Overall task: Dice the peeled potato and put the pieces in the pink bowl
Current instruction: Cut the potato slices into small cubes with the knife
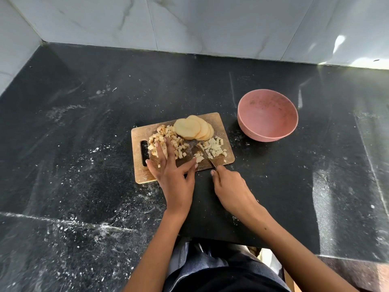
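Your left hand [171,175] lies flat with its fingers straight and spread over the lower left part of the cutting board [219,121], its fingertips touching the browner pile of diced potato [168,138] at the board's left. Your right hand [229,186], just below the board's lower edge, is curled round the handle of a knife [207,155], whose blade points up and left into the paler pile of dice [214,148] on the board's right side. A fan of uncut potato slices [192,128] rests at the top middle of the board, between the two piles. The pink bowl [267,115] stands on the dark surface [105,102] to the upper right of the board, near it but apart, with no potato pieces showing inside. No brand, label or writing can be read anywhere.
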`<move>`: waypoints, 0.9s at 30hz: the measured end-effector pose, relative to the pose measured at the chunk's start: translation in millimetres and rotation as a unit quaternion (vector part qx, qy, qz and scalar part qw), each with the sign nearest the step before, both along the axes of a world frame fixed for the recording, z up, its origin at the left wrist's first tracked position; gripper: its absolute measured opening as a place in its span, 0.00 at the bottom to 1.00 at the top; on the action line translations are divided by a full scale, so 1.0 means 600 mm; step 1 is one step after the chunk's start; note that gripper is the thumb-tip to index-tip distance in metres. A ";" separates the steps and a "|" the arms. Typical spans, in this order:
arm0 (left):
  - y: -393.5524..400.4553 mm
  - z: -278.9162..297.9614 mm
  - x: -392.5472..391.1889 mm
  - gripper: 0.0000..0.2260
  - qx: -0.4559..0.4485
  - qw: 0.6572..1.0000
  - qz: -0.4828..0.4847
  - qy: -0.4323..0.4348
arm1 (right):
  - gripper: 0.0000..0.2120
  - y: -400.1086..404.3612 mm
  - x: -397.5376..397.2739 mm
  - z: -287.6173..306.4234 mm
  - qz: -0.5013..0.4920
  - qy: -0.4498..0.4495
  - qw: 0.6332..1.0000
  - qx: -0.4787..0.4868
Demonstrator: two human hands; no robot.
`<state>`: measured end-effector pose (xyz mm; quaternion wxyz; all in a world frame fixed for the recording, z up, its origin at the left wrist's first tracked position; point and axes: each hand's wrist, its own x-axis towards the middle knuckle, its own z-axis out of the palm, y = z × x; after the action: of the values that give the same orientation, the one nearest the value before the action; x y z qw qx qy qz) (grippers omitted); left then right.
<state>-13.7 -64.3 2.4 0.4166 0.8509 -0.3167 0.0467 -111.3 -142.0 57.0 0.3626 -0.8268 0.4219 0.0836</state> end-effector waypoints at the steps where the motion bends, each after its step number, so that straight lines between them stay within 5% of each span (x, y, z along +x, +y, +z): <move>1: 0.000 0.000 0.003 0.34 0.003 1.000 0.000 0.004 | 0.12 0.002 0.003 -0.001 0.008 0.002 1.000 0.003; 3: 0.004 -0.012 0.010 0.13 0.011 1.000 0.004 0.006 | 0.11 0.006 0.008 -0.006 0.018 0.012 1.000 0.006; 6: 0.004 -0.021 0.013 0.02 0.036 0.999 -0.003 0.021 | 0.11 0.009 0.013 -0.013 0.020 0.039 0.999 0.002; 27: -0.006 -0.007 0.029 0.05 0.099 0.994 -0.043 0.017 | 0.12 0.018 0.002 -0.013 0.012 0.090 0.995 -0.032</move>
<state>3.6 -67.8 -2.0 0.3376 0.8740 -0.3492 -0.0170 -110.3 -131.4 49.2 0.2954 -0.8320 0.4455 0.1485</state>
